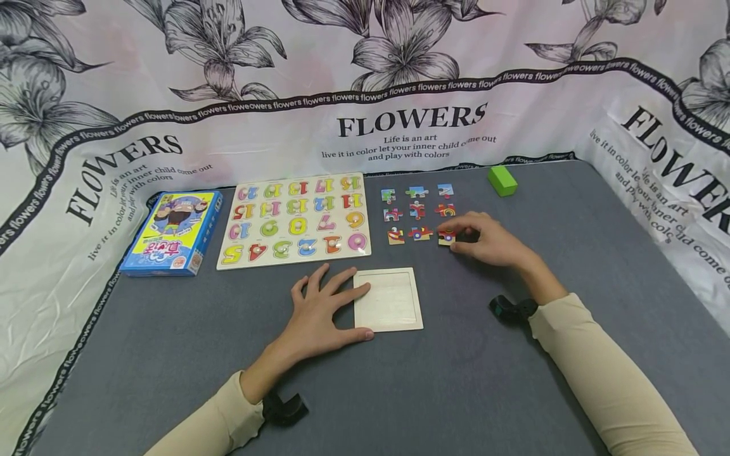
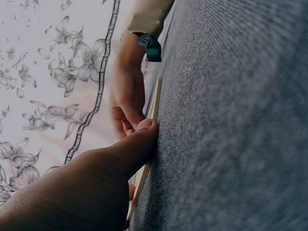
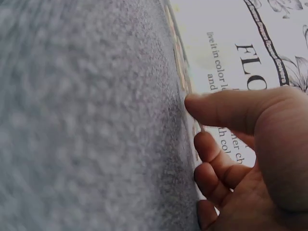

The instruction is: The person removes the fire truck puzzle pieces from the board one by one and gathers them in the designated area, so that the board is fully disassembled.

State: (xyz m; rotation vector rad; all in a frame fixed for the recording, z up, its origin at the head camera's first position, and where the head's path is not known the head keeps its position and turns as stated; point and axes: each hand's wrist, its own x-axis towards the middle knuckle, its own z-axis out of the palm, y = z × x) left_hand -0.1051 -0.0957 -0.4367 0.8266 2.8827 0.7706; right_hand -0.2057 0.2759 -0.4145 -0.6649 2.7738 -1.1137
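Observation:
My left hand (image 1: 322, 316) has its fingers spread and rests at the left side of a small square wooden puzzle tray (image 1: 388, 301). Its thumb (image 2: 144, 127) touches the tray's near edge in the left wrist view. Up and to the right, my right hand (image 1: 485, 237) pinches a puzzle piece (image 1: 447, 238) between thumb and index finger, at the lower right of a group of several pieces laid in rows. Closest to that piece are a red and tan piece (image 1: 421, 234) and a red piece with a yellow arch (image 1: 445, 210).
A wooden number board (image 1: 293, 221) lies behind the left hand, with a blue and yellow box (image 1: 173, 234) at its left. A green block (image 1: 502, 181) stands at the back right. A flower-printed cloth (image 1: 410, 130) rises behind the grey tabletop (image 1: 456, 392).

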